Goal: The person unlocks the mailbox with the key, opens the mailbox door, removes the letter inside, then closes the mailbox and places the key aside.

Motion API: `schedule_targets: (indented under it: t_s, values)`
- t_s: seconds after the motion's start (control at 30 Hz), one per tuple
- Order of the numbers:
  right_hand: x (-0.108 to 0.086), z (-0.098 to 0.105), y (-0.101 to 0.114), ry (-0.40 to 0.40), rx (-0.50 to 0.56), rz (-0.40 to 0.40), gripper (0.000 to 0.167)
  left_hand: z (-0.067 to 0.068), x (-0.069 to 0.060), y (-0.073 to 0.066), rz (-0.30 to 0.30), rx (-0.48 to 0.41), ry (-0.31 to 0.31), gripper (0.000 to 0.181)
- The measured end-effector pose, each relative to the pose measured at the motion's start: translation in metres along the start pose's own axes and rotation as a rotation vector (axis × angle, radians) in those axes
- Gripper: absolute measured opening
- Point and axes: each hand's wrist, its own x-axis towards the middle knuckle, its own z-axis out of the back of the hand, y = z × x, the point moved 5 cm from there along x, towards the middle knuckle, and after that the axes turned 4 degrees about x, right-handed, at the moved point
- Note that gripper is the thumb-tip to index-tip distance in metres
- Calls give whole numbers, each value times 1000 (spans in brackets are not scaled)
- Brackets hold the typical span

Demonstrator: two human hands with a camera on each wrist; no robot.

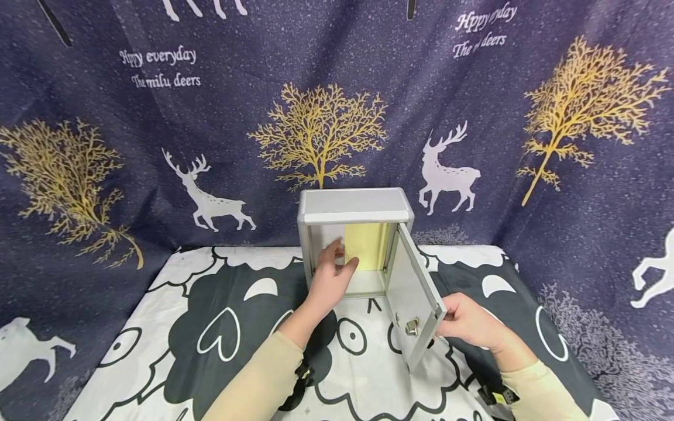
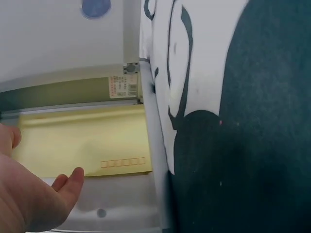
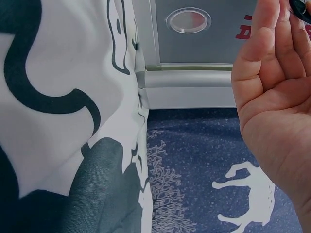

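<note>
A grey metal letterbox [image 1: 353, 202] stands with its hinged door [image 1: 408, 286] swung open to the right. Inside it, a yellow envelope [image 1: 368, 248] leans upright at the back; a row of small printed boxes shows on it in the left wrist view. My left hand [image 1: 333, 275] reaches into the box, thumb and fingers spread beside the envelope [image 2: 87, 141]; whether it touches the paper is unclear. At the door's free edge, my right hand [image 1: 468, 321] holds the door from its outer side. A dark piece [image 3: 300, 8] shows near its fingertips, partly cut off.
A metal lock [image 1: 412, 326] sits on the door's inner face. The box stands on a black-and-white patterned cloth [image 1: 263, 351], in front of a dark blue curtain [image 1: 221, 117] with deer and trees. A round clear window [image 3: 188, 20] is on the door's outer face.
</note>
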Motion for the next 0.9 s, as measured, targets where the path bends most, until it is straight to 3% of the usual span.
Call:
schedule_targets:
  t_s: [0.53, 0.9]
  values:
    - [1, 0, -2, 10, 5, -13, 21, -12, 11, 14, 23, 44, -32, 73]
    - [0, 0, -2, 9, -4, -3, 24, -12, 15, 16, -19, 95, -24, 65]
